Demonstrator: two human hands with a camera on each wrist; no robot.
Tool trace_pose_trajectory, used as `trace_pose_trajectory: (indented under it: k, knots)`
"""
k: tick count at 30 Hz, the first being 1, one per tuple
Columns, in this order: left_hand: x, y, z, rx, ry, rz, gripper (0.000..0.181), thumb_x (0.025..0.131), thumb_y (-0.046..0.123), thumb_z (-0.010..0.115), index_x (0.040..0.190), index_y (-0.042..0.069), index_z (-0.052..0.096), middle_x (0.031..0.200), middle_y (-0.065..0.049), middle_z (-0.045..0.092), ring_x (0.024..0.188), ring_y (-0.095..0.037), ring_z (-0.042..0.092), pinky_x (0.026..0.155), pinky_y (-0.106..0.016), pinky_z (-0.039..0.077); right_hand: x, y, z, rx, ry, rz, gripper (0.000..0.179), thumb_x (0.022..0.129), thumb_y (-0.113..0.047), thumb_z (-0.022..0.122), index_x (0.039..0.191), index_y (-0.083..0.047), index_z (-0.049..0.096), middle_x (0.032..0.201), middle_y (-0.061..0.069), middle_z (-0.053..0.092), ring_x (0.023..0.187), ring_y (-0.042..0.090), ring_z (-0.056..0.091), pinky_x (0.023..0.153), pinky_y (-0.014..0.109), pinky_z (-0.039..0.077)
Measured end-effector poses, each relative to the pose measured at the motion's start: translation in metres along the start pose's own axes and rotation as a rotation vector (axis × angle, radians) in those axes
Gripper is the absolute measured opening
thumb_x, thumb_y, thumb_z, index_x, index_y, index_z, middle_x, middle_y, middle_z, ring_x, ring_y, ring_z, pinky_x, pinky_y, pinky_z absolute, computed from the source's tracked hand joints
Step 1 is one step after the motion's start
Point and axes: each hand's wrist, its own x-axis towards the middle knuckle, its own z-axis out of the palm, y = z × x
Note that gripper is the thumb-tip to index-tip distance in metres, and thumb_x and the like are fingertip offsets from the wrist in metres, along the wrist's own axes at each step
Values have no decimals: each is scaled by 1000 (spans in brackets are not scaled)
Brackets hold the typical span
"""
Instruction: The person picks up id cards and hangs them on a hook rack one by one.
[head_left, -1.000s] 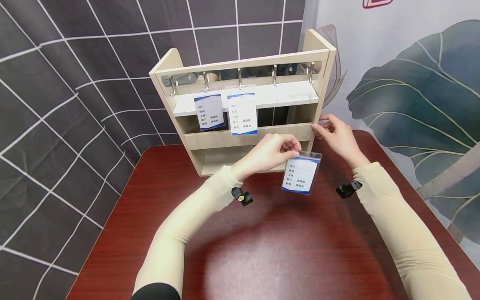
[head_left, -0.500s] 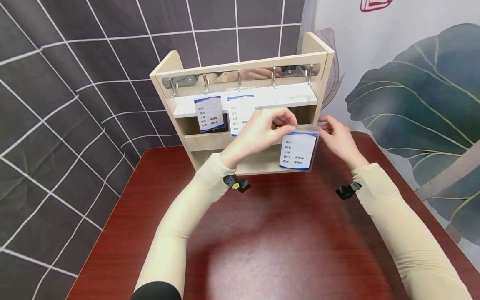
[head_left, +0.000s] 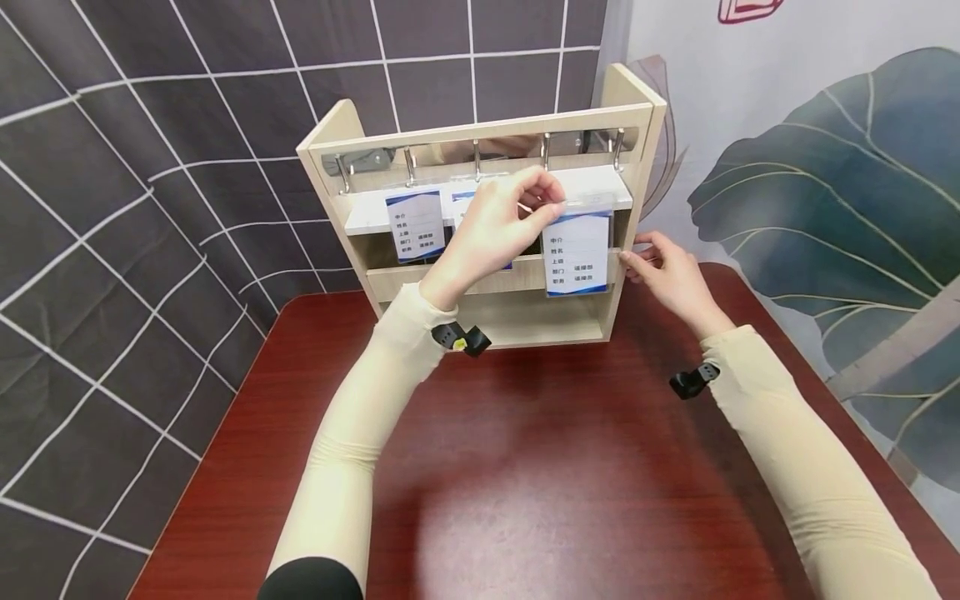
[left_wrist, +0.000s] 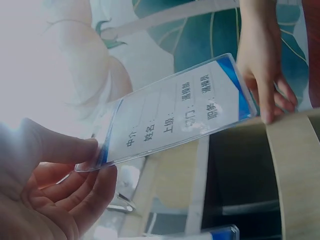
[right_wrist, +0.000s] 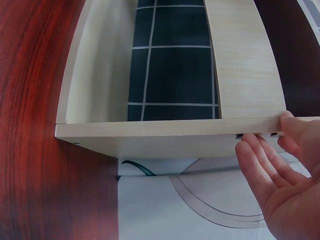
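My left hand (head_left: 498, 229) pinches a clear plastic ID badge holder (head_left: 577, 254) by its upper left corner, thumb on the front. The badge has a white card with blue edges and printed lines, and overlaps the right part of the wooden shelf (head_left: 401, 286). Several silver hooks line the shelf's top rail; the badge's top edge sits below the two rightmost ones. Two similar badges hang to the left, one in full sight (head_left: 416, 225), the other mostly hidden behind my left hand. My right hand (right_wrist: 285, 175) holds the shelf's right side panel, thumb on its front edge.
The shelf stands at the back of a dark red wooden table (head_left: 555, 467). A white ledge (head_left: 585, 181) runs below the hooks. Behind are a dark grid-patterned cloth (head_left: 225, 108) and a pale curtain with large leaves (head_left: 840, 192).
My left hand has lifted the badge from low over the table, up and slightly left, to the front of the shelf near the hooks. My right hand stays at the shelf's side.
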Motion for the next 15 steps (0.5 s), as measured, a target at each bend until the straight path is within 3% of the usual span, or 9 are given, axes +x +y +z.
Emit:
trace_pose_trajectory:
  k: [10, 15]
  knots:
    - [6, -14, 0, 82, 98, -86, 8, 98, 8, 63, 103, 2, 67, 96, -7, 68, 88, -12, 62, 82, -18, 50, 0, 3, -1, 5, 10, -13, 37, 100, -27, 65, 125, 0, 58, 99, 26, 71, 65, -9, 59, 62, 11, 49]
    - [10, -15, -1, 108, 153, -108, 8, 98, 9, 63, 103, 4, 67, 98, -5, 69, 88, -10, 62, 80, -16, 49, 0, 2, -1, 11, 6, -16, 37, 100, -27, 65, 125, -1, 58, 99, 26, 71, 69, 3, 67, 62, 12, 49]
